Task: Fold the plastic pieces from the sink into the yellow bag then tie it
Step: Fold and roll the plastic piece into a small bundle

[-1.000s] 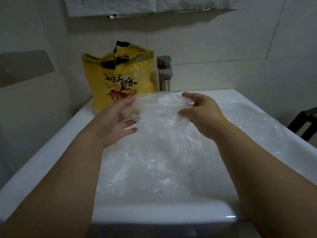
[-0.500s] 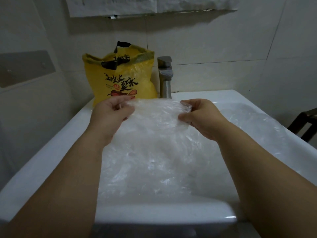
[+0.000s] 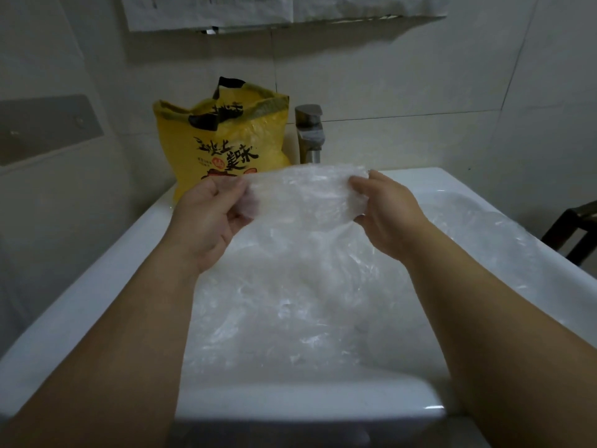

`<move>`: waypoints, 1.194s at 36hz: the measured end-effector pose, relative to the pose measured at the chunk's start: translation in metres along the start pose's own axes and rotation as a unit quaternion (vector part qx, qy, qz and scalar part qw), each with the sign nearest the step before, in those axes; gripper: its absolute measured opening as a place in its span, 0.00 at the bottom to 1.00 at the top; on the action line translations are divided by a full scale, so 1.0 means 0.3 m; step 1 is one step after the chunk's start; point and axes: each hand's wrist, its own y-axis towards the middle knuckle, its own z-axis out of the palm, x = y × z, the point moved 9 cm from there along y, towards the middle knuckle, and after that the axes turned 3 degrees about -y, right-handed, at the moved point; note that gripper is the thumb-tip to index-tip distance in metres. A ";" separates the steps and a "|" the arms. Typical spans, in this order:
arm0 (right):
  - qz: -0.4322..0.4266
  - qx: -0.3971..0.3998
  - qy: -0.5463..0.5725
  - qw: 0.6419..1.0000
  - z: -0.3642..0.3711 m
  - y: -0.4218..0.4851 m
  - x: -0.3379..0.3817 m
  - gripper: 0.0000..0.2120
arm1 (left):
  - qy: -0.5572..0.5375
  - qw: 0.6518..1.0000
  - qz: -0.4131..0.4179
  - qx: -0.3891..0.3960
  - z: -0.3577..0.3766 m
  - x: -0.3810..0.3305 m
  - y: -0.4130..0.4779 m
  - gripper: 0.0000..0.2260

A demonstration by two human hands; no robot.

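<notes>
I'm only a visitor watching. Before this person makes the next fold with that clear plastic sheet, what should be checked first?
1. Left hand pinches one end of the clear plastic piece: ok.
2. Right hand grips the other end: ok.
3. Piece is free of the plastic pile in the sink: cannot tell, clear on clear.
4. Yellow bag stands upright with its mouth open: ok.
5. Room left inside the bag: cannot tell.
6. Faucet runs no water: ok.
</notes>
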 end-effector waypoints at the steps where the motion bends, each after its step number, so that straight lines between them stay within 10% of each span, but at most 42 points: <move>1: -0.015 -0.001 0.007 1.000 -0.001 -0.002 0.010 0.07 | 0.012 1.000 0.005 -0.014 -0.008 -0.001 -0.001 0.04; 12: -0.147 -0.028 -0.248 0.957 -0.023 -0.019 0.084 0.07 | 0.246 0.943 0.084 -0.207 -0.141 -0.083 -0.013 0.19; 19: -0.109 0.036 -0.193 0.974 0.020 -0.032 0.064 0.13 | 0.350 0.934 -0.016 0.072 0.068 0.020 -0.060 0.27; 23: -0.063 0.002 -0.030 0.998 -0.014 -0.022 0.059 0.24 | 0.350 0.933 -0.043 0.075 0.048 0.040 -0.057 0.07; 28: 0.101 0.088 -0.008 0.991 0.055 -0.034 -0.050 0.48 | 0.269 0.959 -0.040 0.082 0.080 0.042 -0.059 0.05; 36: 0.057 0.039 0.017 0.997 0.062 -0.023 -0.050 0.13 | 0.205 0.970 -0.099 0.089 0.100 0.074 -0.080 0.11; 41: -0.017 0.067 0.101 0.992 0.077 -0.020 0.011 0.07 | 0.227 0.957 -0.128 0.123 0.142 0.097 -0.112 0.06; 43: -0.003 0.112 0.147 0.983 0.101 -0.020 0.004 0.23 | 0.194 0.969 -0.117 0.099 0.152 0.087 -0.107 0.03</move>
